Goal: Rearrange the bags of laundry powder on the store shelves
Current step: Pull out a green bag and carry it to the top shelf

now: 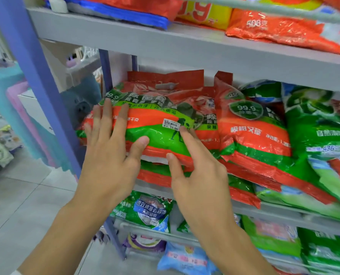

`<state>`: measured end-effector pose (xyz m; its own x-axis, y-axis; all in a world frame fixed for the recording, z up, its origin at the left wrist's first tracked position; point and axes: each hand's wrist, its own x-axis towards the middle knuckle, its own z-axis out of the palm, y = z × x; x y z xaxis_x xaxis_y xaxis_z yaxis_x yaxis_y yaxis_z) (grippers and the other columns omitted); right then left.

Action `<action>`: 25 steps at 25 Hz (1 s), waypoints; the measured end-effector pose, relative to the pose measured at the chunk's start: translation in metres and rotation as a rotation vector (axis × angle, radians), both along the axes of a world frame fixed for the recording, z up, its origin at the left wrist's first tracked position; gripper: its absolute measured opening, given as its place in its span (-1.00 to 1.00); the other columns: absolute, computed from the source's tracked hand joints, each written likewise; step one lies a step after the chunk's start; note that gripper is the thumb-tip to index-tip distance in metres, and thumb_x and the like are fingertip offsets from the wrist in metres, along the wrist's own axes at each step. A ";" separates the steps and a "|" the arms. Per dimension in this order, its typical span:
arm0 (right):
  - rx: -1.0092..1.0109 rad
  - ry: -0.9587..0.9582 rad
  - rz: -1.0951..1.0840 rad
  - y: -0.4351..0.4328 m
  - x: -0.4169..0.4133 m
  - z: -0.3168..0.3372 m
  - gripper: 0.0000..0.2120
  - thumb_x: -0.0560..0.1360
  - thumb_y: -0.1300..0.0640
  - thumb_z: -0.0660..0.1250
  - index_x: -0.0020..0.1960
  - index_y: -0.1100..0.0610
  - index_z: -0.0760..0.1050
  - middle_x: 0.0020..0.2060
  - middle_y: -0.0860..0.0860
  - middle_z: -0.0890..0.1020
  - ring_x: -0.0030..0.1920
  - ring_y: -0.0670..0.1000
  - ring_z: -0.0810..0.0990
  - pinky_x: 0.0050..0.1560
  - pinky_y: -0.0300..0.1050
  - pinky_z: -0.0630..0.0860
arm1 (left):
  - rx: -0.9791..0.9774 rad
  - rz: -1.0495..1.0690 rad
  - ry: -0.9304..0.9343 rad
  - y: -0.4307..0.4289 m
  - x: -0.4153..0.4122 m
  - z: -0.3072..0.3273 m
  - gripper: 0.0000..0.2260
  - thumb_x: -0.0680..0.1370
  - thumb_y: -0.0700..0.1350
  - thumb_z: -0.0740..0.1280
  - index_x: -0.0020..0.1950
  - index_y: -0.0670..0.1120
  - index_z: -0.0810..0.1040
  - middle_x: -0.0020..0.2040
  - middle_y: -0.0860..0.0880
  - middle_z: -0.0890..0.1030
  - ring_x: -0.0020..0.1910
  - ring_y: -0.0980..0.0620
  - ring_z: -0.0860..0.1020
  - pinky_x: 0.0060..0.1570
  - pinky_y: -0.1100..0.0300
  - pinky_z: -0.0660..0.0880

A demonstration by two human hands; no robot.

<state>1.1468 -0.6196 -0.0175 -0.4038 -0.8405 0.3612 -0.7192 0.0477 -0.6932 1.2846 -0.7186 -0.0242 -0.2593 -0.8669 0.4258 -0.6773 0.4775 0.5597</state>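
Note:
An orange and green bag of laundry powder [161, 135] with a price sticker lies on top of a stack at the left end of the middle shelf [268, 212]. My left hand [109, 155] rests flat on the bag's left part, fingers spread, thumb against its front. My right hand [201, 175] touches the bag's front right, index finger on top beside the sticker, thumb on the lower orange edge. Neither hand closes around the bag. A second stack of the same bags [252, 135] leans just to the right.
Green bags [314, 126] fill the right of the middle shelf. The shelf above [165, 42] carries orange and yellow bags. Lower shelves hold green bags [145, 211] and a blue bag [185, 259]. A blue upright post [36, 76] stands left, beside tiled floor [26, 205].

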 end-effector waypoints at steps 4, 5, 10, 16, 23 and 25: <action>0.021 0.112 0.035 0.009 -0.011 0.011 -0.52 0.63 0.09 0.32 0.53 -0.09 0.36 0.51 -0.14 0.40 0.50 -0.15 0.34 0.43 -0.39 0.22 | -0.008 0.058 -0.003 0.014 -0.006 0.005 -0.37 0.58 0.21 0.11 0.63 0.03 0.16 0.65 -0.03 0.07 0.63 -0.05 -0.05 0.58 -0.16 0.01; 0.042 0.122 0.057 0.012 -0.012 0.012 -0.49 0.63 0.10 0.32 0.54 -0.10 0.34 0.52 -0.15 0.37 0.52 -0.15 0.31 0.48 -0.30 0.24 | -0.012 0.064 -0.006 0.016 -0.005 0.006 -0.38 0.59 0.21 0.11 0.62 0.05 0.17 0.65 -0.02 0.08 0.63 -0.05 -0.03 0.58 -0.15 0.02; 0.123 0.135 0.146 0.031 -0.016 0.020 -0.41 0.64 -0.06 0.28 0.61 -0.19 0.15 0.59 -0.25 0.16 0.59 -0.19 0.10 0.57 -0.17 0.14 | 0.017 0.084 -0.006 0.041 -0.002 0.004 -0.36 0.58 0.22 0.18 0.62 0.04 0.18 0.65 -0.03 0.08 0.62 -0.07 0.01 0.58 -0.07 0.01; 0.295 0.015 0.080 0.106 -0.045 0.023 -0.47 0.63 -0.25 0.15 0.58 -0.28 0.16 0.54 -0.41 0.14 0.53 -0.35 0.04 0.57 -0.14 0.15 | 0.199 0.012 0.034 0.103 -0.004 -0.005 -0.38 0.51 0.27 0.15 0.52 0.03 0.39 0.55 -0.01 0.32 0.52 -0.06 0.26 0.49 -0.08 0.22; 0.422 -0.107 -0.264 0.208 -0.094 0.046 -0.47 0.60 -0.22 0.23 0.54 -0.15 0.28 0.44 -0.18 0.43 0.45 -0.11 0.35 0.41 -0.14 0.30 | 0.394 -0.159 -0.024 0.181 -0.040 0.031 -0.47 0.57 0.31 0.20 0.50 0.15 0.37 0.50 0.11 0.38 0.49 0.09 0.29 0.45 0.01 0.28; 0.407 -0.129 -0.316 0.233 -0.102 0.049 -0.52 0.60 -0.14 0.28 0.50 -0.13 0.36 0.41 -0.17 0.46 0.43 -0.11 0.38 0.37 -0.18 0.30 | 0.443 -0.181 -0.014 0.196 -0.052 0.040 -0.50 0.59 0.27 0.20 0.48 0.12 0.40 0.48 0.10 0.40 0.47 0.08 0.32 0.44 0.03 0.30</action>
